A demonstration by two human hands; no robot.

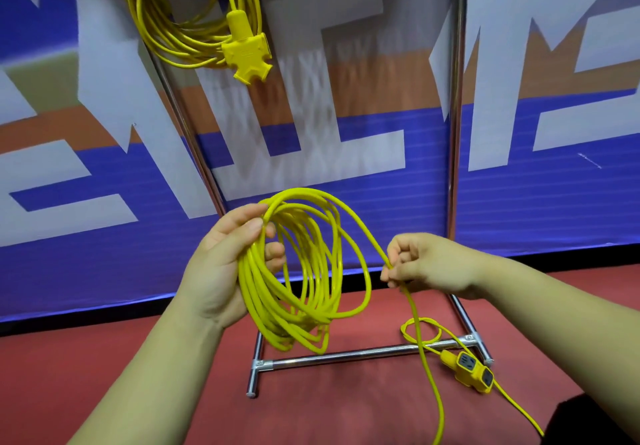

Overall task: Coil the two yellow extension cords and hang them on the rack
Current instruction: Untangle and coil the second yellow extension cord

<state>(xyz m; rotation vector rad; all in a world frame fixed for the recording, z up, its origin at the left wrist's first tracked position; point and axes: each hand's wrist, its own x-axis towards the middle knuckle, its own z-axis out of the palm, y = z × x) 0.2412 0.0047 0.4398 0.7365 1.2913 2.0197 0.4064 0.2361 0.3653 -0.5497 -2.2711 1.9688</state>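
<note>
- Coil [304, 271] of yellow extension cord hangs from our left hand [221, 261], whose fingers are curled around the gathered loops at their upper left; the thumb lies over the top of the bundle.
- Our right hand [422, 264] pinches the free run of that same cord between thumb and fingertips, just to the right of the coil, with the other fingers folded in.
- From the pinch the cord drops to the red floor [346, 403], makes one small loop [420, 332] over the rack's lower crossbar, and runs off the bottom edge of the view.
- A yellow socket block [472, 370] lies on the floor beside the right foot of the rack, its outlets facing up; we can read no brand or lettering on it.
- The chrome rack [453, 133] stands in front of us: two uprights, a low crossbar and two short feet.
- A second yellow cord [173, 29], already coiled, hangs at the rack's upper left, and its multi-way socket head [247, 53] dangles in front of the loops. Faint raised marks show on that head, but they are too small to read.
- Behind the rack a banner [554, 185] in blue, orange and white carries very large white characters, cropped so that we cannot make them out.
</note>
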